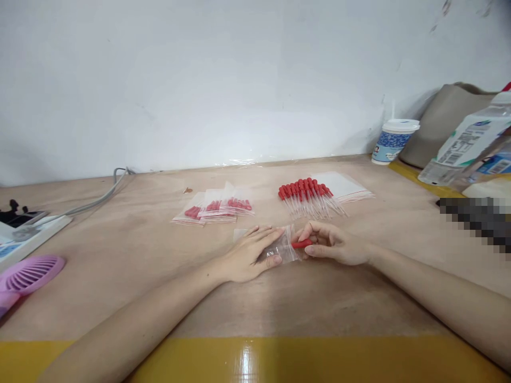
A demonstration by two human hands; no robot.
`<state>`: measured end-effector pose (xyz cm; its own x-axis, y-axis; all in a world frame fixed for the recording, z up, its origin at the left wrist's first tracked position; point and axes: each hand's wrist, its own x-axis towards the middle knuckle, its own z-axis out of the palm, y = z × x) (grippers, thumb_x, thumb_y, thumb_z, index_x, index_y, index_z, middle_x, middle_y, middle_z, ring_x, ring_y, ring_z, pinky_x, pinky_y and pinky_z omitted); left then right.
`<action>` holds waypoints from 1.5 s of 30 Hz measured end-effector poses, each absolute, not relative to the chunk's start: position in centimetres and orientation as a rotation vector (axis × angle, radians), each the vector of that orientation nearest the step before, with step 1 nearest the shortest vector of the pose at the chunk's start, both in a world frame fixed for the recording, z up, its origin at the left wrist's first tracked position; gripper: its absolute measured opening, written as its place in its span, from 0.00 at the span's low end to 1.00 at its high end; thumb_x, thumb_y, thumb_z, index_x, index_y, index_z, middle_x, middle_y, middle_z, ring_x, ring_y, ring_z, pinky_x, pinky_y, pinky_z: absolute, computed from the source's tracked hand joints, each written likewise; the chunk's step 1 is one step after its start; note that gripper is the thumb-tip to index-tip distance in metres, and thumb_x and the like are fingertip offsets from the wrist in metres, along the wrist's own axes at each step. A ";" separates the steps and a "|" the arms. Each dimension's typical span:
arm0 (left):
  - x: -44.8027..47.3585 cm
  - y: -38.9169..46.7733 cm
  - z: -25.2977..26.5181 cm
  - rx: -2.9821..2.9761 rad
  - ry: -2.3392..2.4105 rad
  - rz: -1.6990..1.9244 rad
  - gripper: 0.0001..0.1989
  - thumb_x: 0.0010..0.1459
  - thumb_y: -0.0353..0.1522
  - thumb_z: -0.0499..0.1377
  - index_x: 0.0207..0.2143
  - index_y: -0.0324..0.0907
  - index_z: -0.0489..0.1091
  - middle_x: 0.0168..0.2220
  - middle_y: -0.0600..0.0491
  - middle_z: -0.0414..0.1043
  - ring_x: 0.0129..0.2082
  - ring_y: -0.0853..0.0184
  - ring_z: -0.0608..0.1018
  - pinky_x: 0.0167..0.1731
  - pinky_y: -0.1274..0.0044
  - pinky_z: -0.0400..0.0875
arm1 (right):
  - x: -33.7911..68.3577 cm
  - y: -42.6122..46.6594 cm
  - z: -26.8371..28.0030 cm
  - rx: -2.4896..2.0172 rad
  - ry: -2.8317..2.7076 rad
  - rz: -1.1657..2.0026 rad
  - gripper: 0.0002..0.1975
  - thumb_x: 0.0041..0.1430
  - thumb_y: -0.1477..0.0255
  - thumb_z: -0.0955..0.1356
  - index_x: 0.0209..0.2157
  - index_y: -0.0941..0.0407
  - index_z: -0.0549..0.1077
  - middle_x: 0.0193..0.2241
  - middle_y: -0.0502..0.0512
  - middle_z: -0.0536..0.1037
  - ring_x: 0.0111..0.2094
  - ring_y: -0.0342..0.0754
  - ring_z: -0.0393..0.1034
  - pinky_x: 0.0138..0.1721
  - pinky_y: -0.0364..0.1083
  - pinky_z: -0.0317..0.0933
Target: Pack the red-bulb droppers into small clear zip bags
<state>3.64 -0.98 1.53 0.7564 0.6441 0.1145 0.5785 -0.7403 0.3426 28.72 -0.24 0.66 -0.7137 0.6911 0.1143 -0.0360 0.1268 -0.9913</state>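
My left hand [249,252] lies flat with fingers stretched across a clear zip bag [282,248] on the table. At the bag's right end, my right hand [337,243] pinches the red bulb of a dropper [301,243]. The dropper's tip end reaches into the bag's mouth; how far is hard to see through the plastic. Behind my right hand lies a row of red-bulbed droppers [306,192] with clear stems toward me. Beyond my left hand, several zip bags [217,205] with red bulbs inside overlap one another.
A stack of flat zip bags [343,186] lies right of the droppers. A paper cup [393,142], a plastic bottle [467,141] and a grey container [439,119] stand at the right. On the left are a purple fan [34,275], a power strip [38,239] and a grey cable [99,198].
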 end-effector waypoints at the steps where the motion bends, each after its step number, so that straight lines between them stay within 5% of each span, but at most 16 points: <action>1: 3.7 -1.0 1.5 2.670 0.947 0.340 0.30 0.63 0.44 0.46 0.63 0.41 0.47 0.62 0.46 0.53 0.62 0.60 0.55 0.60 0.63 0.47 | 28.6 -0.2 0.5 -0.609 -1.839 1.666 0.11 0.54 0.67 0.68 0.35 0.56 0.64 0.39 0.54 0.70 0.34 0.40 0.68 0.37 0.46 0.64; 8: 1.9 -0.6 1.9 2.566 0.904 0.563 0.28 0.57 0.41 0.57 0.58 0.42 0.58 0.58 0.46 0.61 0.56 0.60 0.65 0.55 0.66 0.60 | 29.3 1.1 0.0 -0.717 -1.868 1.604 0.11 0.55 0.66 0.68 0.35 0.57 0.63 0.31 0.50 0.70 0.28 0.38 0.65 0.30 0.41 0.63; 15: 0.7 -0.1 2.0 2.561 0.851 0.448 0.26 0.57 0.39 0.58 0.56 0.43 0.61 0.56 0.47 0.63 0.56 0.59 0.66 0.55 0.65 0.60 | 29.3 1.5 0.2 -0.952 -1.961 1.464 0.15 0.51 0.63 0.70 0.35 0.59 0.71 0.24 0.48 0.69 0.23 0.38 0.61 0.25 0.40 0.57; 27: 1.0 -0.1 1.6 2.595 0.840 0.430 0.25 0.58 0.41 0.56 0.56 0.45 0.61 0.57 0.49 0.63 0.58 0.60 0.63 0.57 0.64 0.57 | 28.7 1.2 0.4 -0.897 -2.161 0.978 0.15 0.54 0.61 0.66 0.36 0.58 0.75 0.31 0.55 0.72 0.32 0.45 0.65 0.34 0.45 0.59; 32: 1.0 0.0 1.4 2.619 0.837 0.418 0.25 0.59 0.41 0.55 0.57 0.46 0.60 0.58 0.49 0.61 0.59 0.61 0.63 0.58 0.65 0.54 | 27.7 0.1 1.1 -1.069 -2.064 1.092 0.20 0.57 0.55 0.61 0.28 0.58 0.71 0.22 0.49 0.67 0.24 0.41 0.60 0.26 0.43 0.54; 38: 1.2 -0.2 1.5 2.617 0.829 0.448 0.25 0.58 0.41 0.56 0.57 0.46 0.60 0.58 0.48 0.60 0.58 0.59 0.63 0.57 0.63 0.55 | 26.6 -0.7 0.9 -1.181 -1.803 1.288 0.18 0.41 0.58 0.72 0.27 0.59 0.70 0.23 0.49 0.70 0.23 0.40 0.61 0.24 0.41 0.54; 45: 0.5 -0.3 2.0 2.547 0.844 0.548 0.24 0.53 0.40 0.61 0.53 0.46 0.65 0.54 0.47 0.63 0.54 0.59 0.67 0.52 0.66 0.63 | 26.9 -1.0 1.6 -1.356 -1.552 1.415 0.19 0.39 0.57 0.72 0.24 0.57 0.65 0.13 0.43 0.64 0.14 0.36 0.53 0.16 0.39 0.44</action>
<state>0.53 -0.30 1.98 0.7408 0.6287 0.2366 0.4715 -0.7375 0.4834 26.94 -1.04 1.62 -0.2711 0.9453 -0.1813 0.2673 -0.1070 -0.9577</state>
